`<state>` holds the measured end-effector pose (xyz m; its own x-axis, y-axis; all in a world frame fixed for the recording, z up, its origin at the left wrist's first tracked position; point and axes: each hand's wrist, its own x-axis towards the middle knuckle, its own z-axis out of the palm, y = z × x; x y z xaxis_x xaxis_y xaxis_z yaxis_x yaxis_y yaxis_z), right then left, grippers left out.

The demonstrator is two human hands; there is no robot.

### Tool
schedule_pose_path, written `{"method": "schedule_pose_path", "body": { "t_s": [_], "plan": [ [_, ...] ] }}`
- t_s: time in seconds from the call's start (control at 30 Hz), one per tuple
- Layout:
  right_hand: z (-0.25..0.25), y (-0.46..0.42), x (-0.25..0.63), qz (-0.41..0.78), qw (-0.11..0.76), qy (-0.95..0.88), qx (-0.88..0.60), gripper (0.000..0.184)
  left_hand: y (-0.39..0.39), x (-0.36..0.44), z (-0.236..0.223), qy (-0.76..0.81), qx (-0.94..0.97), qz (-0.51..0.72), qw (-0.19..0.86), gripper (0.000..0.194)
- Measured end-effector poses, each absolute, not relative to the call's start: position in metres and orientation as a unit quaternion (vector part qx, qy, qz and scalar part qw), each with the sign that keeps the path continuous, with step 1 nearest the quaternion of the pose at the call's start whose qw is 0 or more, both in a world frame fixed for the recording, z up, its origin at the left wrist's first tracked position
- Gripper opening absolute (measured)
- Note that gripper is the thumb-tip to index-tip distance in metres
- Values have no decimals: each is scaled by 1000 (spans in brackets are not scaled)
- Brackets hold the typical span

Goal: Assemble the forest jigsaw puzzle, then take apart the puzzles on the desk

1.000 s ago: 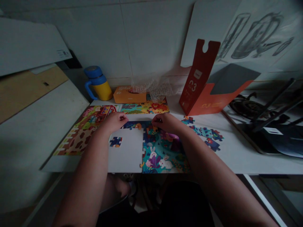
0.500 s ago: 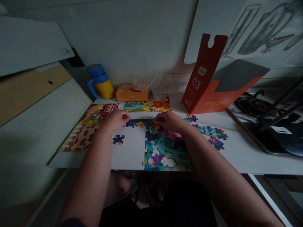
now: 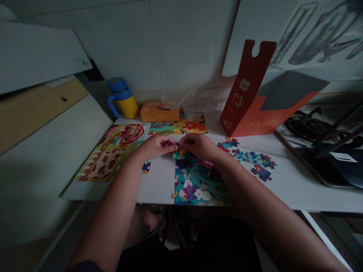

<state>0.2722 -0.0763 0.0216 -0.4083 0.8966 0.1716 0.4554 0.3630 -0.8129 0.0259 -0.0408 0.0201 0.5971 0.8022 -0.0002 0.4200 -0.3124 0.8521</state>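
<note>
- Head view: the left hand [image 3: 157, 146] and right hand [image 3: 200, 147] meet fingertip to fingertip above the top left corner of the rabbit puzzle [image 3: 195, 192]; both have curled fingers, but what each grips, I cannot tell.
- The puzzle lies part-assembled on the bench [image 3: 159, 190]; a loose piece [image 3: 146, 167] sits near the left forearm, more pieces [image 3: 246, 155] to the right.
- The step looks like fitting along that corner; next calls for matching edges, pressing flat.
</note>
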Motion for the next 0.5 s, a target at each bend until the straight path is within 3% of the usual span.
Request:
{"method": "schedule_pose_path", "body": {
  "t_s": [0.17, 0.4, 0.5],
  "plan": [
    [21, -80, 265, 330, 334, -762, -446, 18, -43, 34, 13, 380, 762, 192, 488, 21],
    [35, -75, 282, 140, 359, -791, -475, 18, -39, 29, 20, 404, 729, 232, 501, 30],
    [45, -71, 295, 99, 298, -798, -515, 17, -38, 25, 33, 404, 723, 267, 493, 35]
  ]
}}
